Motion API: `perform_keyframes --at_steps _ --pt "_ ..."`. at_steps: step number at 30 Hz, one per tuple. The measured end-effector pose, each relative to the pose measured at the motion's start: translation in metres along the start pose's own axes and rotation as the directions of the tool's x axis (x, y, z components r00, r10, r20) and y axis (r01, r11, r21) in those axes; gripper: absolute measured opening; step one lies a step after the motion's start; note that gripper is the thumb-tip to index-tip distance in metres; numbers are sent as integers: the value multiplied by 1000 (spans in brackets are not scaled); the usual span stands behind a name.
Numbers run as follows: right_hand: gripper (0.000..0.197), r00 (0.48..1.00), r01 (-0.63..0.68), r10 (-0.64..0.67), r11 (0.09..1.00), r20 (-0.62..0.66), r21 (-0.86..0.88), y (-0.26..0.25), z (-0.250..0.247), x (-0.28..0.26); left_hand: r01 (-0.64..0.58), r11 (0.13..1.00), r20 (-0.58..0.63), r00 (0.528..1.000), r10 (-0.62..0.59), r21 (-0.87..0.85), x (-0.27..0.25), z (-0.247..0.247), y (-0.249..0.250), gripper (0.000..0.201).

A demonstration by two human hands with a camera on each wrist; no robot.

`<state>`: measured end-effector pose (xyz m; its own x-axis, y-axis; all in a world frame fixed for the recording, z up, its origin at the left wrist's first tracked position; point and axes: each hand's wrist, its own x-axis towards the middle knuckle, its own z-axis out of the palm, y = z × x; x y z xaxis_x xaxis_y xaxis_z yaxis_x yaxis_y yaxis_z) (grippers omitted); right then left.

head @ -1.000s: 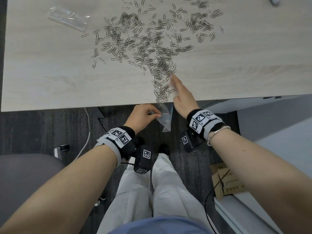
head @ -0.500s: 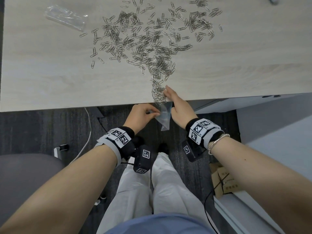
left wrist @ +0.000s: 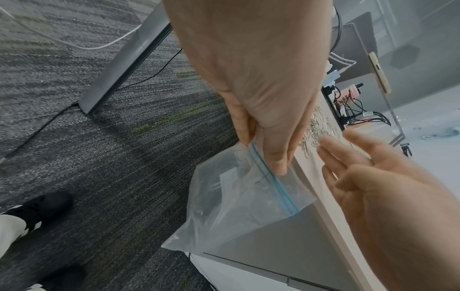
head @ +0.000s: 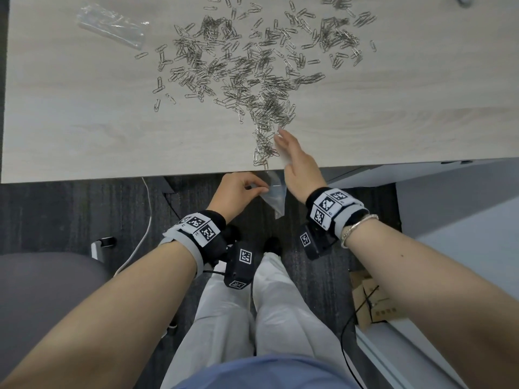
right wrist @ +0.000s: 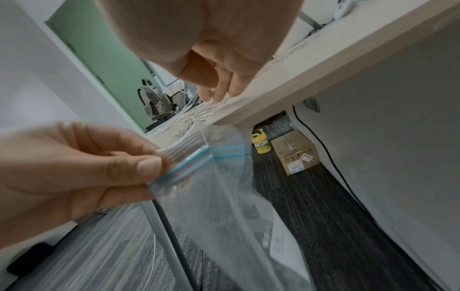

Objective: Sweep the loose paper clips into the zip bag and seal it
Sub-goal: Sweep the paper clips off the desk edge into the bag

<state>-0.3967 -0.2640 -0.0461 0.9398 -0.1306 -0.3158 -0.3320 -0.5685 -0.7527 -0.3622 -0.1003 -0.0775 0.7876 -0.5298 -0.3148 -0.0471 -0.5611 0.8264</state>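
Several silver paper clips (head: 252, 66) lie spread across the light wooden table (head: 84, 130), and a narrow trail of them (head: 264, 147) runs down to the front edge. My left hand (head: 252, 188) is just below that edge and pinches the blue zip rim of a clear zip bag (head: 273, 195), which hangs with its mouth under the trail. In the left wrist view thumb and fingers (left wrist: 276, 161) grip the bag (left wrist: 236, 206) at the rim. My right hand (head: 283, 138) lies open on the table, fingers straight, right beside the trail.
A crumpled clear wrapper (head: 112, 23) lies at the table's back left. A grey chair (head: 42, 290) stands left of my legs, and a white cable (head: 140, 234) runs over the carpet. Under the table stand a yellow bottle (right wrist: 260, 144) and a cardboard box (right wrist: 293, 153).
My right hand drew clips down to the table edge, then moved back up along the trail. The left hand kept the bag in the same place.
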Motion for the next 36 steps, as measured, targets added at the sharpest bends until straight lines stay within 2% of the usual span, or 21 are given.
perform_keyframes --at_steps 7,11,16,20,23,29,32,36 --pt "79 994 35 -21 991 112 -130 3 6 6 -19 1000 18 1000 18 21 -4 -4 -2 9" --pt "78 989 35 -18 993 149 -110 10 7 -12 -14 1000 13 1000 14 16 -4 -7 -3 8" --pt "76 975 90 -81 995 205 -37 13 11 -28 -20 999 4 1000 20 30 -2 -6 -3 9" --pt "76 991 59 -63 998 120 36 7 7 -20 -2 1000 9 1000 2 26 -2 -6 -3 9" --pt "76 996 53 -54 999 67 5 -4 0 1 7 1000 21 1000 -8 27 -2 -7 -2 8" --pt "77 973 119 -81 978 216 -169 -15 8 32 12 999 52 999 -15 45 -2 -10 -1 8" --pt "77 966 135 -75 963 249 -233 -13 5 29 18 999 56 998 -20 45 -2 -10 -3 8" --pt "76 945 145 -72 966 319 -212 -10 0 7 12 999 55 998 -14 42 -2 -9 -2 9"
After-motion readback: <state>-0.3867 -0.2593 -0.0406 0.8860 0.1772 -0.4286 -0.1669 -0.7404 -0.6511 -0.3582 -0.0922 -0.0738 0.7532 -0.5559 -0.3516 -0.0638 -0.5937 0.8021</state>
